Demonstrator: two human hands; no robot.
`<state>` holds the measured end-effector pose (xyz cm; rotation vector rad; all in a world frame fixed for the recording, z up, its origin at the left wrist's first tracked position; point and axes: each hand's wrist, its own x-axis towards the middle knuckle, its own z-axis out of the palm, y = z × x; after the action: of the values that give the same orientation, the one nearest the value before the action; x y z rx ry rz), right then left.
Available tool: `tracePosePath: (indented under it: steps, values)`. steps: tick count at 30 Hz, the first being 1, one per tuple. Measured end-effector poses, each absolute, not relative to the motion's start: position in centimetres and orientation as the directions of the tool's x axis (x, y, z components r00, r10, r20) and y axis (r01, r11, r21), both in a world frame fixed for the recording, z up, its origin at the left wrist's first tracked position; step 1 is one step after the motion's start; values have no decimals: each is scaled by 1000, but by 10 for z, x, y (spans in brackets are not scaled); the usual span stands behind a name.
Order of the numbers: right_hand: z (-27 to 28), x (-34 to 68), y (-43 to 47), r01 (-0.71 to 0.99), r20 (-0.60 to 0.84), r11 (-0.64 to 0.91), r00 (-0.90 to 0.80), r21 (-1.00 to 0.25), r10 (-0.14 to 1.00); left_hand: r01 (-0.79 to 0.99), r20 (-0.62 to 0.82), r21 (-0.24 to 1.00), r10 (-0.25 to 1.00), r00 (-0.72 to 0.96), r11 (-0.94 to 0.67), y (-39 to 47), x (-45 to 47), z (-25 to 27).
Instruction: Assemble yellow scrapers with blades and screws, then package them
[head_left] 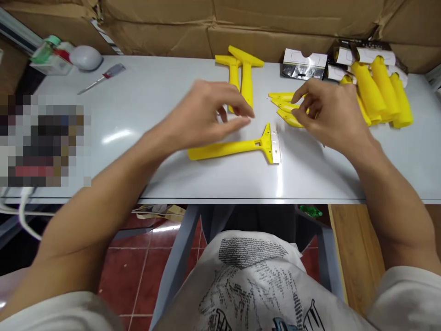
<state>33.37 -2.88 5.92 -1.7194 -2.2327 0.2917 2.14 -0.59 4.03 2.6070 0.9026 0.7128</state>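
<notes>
A yellow scraper (227, 148) lies flat on the table, its metal blade (275, 145) pointing right. Above its handle hovers my left hand (206, 112), slightly blurred, thumb and fingers apart with nothing between them. My right hand (327, 110) is over several small yellow pointed plastic pieces (288, 118), its fingers curled but apart; its palm side is partly hidden. Two more yellow scraper bodies (246, 76) lie behind my left hand, their wide heads toward the back.
Yellow handle sleeves (382, 92) are piled at the right, before black-and-white packages (375, 55). A small box (305, 64) stands at the back. To the left are a screwdriver (103, 78), a rounded white object (86, 58) and a green-capped container (48, 50). Cardboard (241, 18) borders the back.
</notes>
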Motion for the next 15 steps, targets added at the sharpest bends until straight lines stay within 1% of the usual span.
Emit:
tracePosePath:
  steps: [2,3,5,7,10,12,15]
  values:
    - [62,338,-28,962,154,239,-219,-131,964,468,346,287,546,763,-836,-22,33,34]
    - [62,339,-28,972,138,228,-219,-58,966,452,330,223,503,799,-864,-29,39,29]
    - [59,339,-28,973,89,231,-231,14,969,428,303,109,440,845,-897,-41,49,20]
    - [53,337,-28,964,48,260,-263,63,964,409,279,42,404,871,-912,-46,53,11]
    - [48,332,-28,944,-2,307,-309,120,951,391,260,15,381,887,-920,-43,53,1]
    - [48,329,-28,936,-10,321,-323,145,946,370,280,32,364,888,-928,-39,52,-4]
    - [49,325,-28,929,24,313,-324,197,946,339,336,82,346,876,-937,-32,51,-8]
